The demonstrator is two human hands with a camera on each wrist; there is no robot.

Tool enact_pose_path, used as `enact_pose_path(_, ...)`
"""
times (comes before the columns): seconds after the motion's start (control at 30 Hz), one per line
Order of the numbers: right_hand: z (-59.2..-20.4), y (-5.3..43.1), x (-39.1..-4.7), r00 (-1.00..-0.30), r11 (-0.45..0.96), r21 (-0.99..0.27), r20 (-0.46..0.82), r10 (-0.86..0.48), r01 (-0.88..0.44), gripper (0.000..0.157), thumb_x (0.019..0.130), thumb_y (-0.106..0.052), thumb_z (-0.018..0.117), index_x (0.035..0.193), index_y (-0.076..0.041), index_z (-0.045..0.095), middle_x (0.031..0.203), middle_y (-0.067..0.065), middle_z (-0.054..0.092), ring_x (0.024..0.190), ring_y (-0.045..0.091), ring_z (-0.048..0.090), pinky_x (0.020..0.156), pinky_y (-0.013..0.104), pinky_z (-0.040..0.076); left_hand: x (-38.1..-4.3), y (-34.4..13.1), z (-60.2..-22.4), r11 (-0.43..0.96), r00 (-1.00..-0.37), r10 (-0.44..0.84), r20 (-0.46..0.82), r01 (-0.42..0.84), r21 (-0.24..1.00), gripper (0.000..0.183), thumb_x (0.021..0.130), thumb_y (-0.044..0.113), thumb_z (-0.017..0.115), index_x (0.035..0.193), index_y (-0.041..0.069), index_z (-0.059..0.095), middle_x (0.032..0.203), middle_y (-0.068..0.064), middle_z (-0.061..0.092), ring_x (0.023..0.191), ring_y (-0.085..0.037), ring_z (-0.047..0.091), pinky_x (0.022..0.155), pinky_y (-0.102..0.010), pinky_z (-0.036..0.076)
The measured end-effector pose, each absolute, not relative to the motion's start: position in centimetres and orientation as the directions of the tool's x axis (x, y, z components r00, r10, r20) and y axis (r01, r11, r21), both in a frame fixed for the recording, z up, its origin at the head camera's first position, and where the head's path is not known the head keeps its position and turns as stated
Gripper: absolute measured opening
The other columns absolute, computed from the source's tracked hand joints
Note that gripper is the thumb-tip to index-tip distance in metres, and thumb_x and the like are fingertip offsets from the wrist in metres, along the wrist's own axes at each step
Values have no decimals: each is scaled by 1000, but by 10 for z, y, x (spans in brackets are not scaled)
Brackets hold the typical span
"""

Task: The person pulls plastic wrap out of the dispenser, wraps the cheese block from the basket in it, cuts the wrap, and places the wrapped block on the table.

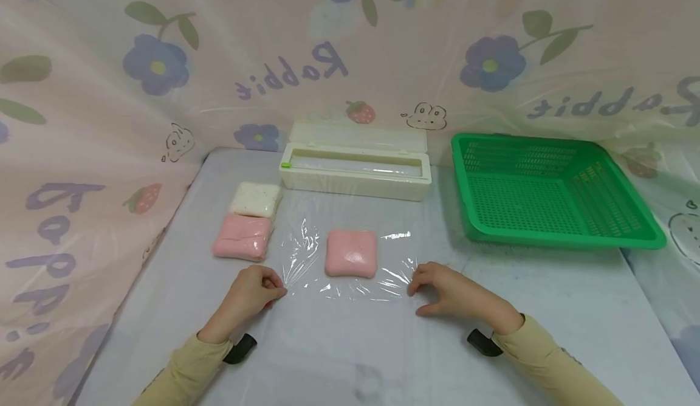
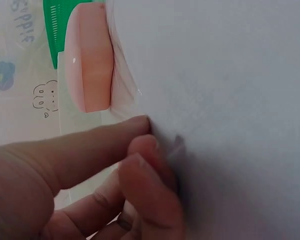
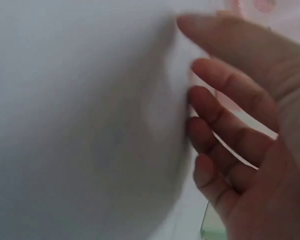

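A pink rounded square block (image 1: 352, 253), like a bar of soap, lies on a sheet of cling film (image 1: 306, 254) spread over the table. At the film's near left corner my left hand (image 1: 255, 289) pinches the edge between thumb and index finger. My right hand (image 1: 451, 290) is at the near right corner, fingertips touching the film and table, thumb apart from the fingers. The left wrist view shows the pink block (image 2: 92, 57) side-on beyond the left hand (image 2: 115, 185). In the right wrist view the right hand (image 3: 240, 120) has its fingers loosely bent and spread.
A pink block (image 1: 243, 237) and a white block (image 1: 256, 199), both shiny as if wrapped, sit together at left. Behind the film stands a white cling film dispenser (image 1: 355, 184) with its lid raised. A green basket (image 1: 563, 240) is at right. Patterned curtain surrounds the table.
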State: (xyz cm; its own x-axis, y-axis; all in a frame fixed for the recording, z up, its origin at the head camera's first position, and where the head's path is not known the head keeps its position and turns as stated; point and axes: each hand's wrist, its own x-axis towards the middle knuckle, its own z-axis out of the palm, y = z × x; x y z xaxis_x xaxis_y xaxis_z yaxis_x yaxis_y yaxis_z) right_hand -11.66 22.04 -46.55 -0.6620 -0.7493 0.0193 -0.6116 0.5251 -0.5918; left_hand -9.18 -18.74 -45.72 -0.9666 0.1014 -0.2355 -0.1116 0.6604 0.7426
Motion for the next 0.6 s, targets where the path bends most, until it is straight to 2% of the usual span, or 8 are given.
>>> enact_pose_path(0.1,-467,217,-117,-633,510,-519,78,-770,-686,16,77,-11,78,87,-18,69,91,-11,58,88,8,52,79,28,48,-93,-188,-458,645,-963,105,-249,-124,754,14,78,3,74,70,7,63,54,1,54,44,-11,49,44,-22,41)
enact_pose_path(0.23,-469,214,-119,-586,461,-461,172,-792,-758,18,76,0,71,81,-17,66,85,-11,59,81,6,52,73,24,48,-96,-192,-461,545,-947,132,-294,-178,819,10,80,2,71,75,2,63,58,-4,59,48,-14,54,47,-24,48)
enact_pose_path(0.37,-467,217,-119,-634,488,-500,171,-754,-716,17,83,-2,66,87,-17,62,85,-11,58,81,3,52,73,24,49,-102,-198,-464,316,-904,205,-374,-300,900,12,86,4,66,87,-6,58,77,-14,69,61,-19,65,59,-30,57)
enact_pose_path(0.47,-465,219,-119,-684,522,-543,140,-716,-658,14,89,-4,62,91,-18,60,87,-12,58,82,2,53,75,24,49,-106,-200,-465,136,-870,257,-420,-398,907,16,90,4,61,96,-7,51,91,-18,70,74,-20,69,67,-30,58)
enact_pose_path(0.6,-465,220,-122,-695,518,-572,133,-707,-636,14,91,-2,59,92,-16,58,87,-10,59,83,3,54,75,24,50,-106,-200,-465,-4,-854,272,-443,-461,887,25,93,5,58,110,-6,43,96,-17,68,84,-20,68,74,-29,57)
